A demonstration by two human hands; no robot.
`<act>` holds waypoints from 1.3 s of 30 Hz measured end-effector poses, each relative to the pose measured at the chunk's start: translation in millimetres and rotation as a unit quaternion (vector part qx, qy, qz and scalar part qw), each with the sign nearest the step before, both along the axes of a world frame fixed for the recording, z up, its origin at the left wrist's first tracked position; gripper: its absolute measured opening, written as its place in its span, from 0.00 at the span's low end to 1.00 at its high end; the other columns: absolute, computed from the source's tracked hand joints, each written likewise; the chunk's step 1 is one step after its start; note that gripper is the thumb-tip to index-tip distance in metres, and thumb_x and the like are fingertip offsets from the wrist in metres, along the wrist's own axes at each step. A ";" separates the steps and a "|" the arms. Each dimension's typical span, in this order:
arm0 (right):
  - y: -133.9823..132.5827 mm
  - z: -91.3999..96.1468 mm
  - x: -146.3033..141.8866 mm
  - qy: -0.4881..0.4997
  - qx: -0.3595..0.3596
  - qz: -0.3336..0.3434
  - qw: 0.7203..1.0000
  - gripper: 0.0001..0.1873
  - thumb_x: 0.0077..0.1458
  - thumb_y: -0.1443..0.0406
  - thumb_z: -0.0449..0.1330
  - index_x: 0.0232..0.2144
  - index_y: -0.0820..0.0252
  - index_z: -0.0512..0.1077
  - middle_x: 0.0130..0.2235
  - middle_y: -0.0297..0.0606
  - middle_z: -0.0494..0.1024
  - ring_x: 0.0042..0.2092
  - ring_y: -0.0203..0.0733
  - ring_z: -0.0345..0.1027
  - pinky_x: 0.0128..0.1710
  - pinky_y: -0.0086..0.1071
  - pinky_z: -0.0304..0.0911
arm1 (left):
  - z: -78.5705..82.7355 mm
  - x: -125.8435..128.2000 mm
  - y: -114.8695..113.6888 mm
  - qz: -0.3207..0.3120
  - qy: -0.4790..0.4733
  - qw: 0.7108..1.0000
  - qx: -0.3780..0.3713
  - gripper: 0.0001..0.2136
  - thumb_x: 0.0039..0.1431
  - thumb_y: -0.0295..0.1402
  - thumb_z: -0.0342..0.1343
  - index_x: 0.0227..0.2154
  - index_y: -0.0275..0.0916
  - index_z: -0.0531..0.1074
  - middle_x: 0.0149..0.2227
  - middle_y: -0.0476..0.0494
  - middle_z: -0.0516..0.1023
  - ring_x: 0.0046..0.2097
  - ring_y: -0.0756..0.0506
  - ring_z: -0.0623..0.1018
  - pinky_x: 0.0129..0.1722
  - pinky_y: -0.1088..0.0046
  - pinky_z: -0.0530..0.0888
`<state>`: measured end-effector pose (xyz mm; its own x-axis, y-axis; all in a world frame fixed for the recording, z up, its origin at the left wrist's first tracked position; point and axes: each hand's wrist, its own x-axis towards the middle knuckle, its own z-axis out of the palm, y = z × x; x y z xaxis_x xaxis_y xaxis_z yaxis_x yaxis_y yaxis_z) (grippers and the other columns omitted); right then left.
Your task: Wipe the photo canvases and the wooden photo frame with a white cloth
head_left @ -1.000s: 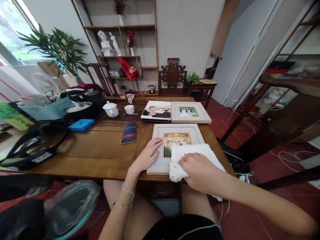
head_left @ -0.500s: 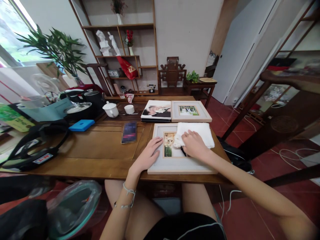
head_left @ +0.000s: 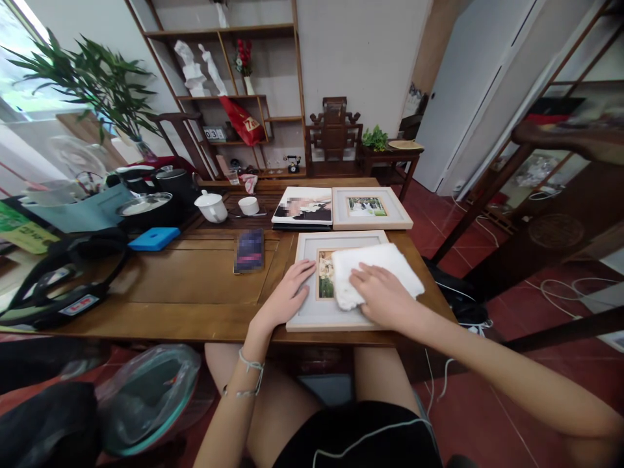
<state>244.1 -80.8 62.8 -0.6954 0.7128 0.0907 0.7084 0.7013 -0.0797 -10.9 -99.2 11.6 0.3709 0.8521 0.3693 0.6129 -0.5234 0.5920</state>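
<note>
A pale wooden picture frame (head_left: 312,317) with a small photo in its middle lies flat near the table's front edge. My left hand (head_left: 288,294) rests on the frame's left side, fingers stretched out. A folded white cloth (head_left: 383,258) covers the right part of the frame and some of the photo. On top of it sits my right hand (head_left: 383,296), its fingers bent and pressing the cloth against the frame; the thumb side is partly hidden.
Behind it lie a second framed photo (head_left: 402,218) and a photo album (head_left: 303,201). A dark purple booklet-like item (head_left: 249,250), a blue box (head_left: 155,239), a white teapot (head_left: 211,207) and a small cup (head_left: 248,206) stand to the left. A lined bin (head_left: 151,396) is below.
My right hand has shifted the white cloth slightly down over the frame, and the cloth is turned. The left hand stays on the frame's left side. The view has tilted slightly down.
</note>
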 end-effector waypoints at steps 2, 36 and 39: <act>24.5 -3.7 11.0 -0.009 0.039 -0.044 0.998 0.28 0.42 0.75 0.56 0.50 0.68 0.69 0.57 0.56 0.68 0.63 0.59 0.52 0.60 0.51 0.47 | 0.9 0.1 -0.4 0.000 0.004 1.000 -0.004 0.22 0.63 0.28 0.45 0.60 0.40 0.63 0.63 0.39 0.61 0.66 0.40 0.57 0.66 0.51 0.53; 54.4 2.5 61.1 0.045 0.034 0.053 0.997 0.35 0.44 0.72 0.54 0.58 0.58 0.64 0.63 0.42 0.62 0.66 0.50 0.47 0.64 0.53 0.42 | 2.2 -0.4 -1.5 0.000 0.023 1.000 -0.010 0.23 0.62 0.29 0.47 0.60 0.39 0.61 0.64 0.38 0.59 0.66 0.38 0.56 0.66 0.50 0.52; 76.9 2.1 52.0 0.053 0.092 -0.001 0.994 0.37 0.44 0.72 0.54 0.59 0.62 0.63 0.64 0.46 0.58 0.66 0.53 0.44 0.64 0.55 0.40 | 0.9 -0.4 -1.0 0.001 0.019 1.000 -0.006 0.22 0.62 0.29 0.46 0.60 0.39 0.62 0.64 0.38 0.59 0.66 0.38 0.56 0.66 0.49 0.52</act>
<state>296.2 -4.0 64.9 -0.6734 0.6787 0.2930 0.7044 0.7094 -0.0246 -11.3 -100.3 12.5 0.3836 0.8566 0.3452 0.6361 -0.5160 0.5737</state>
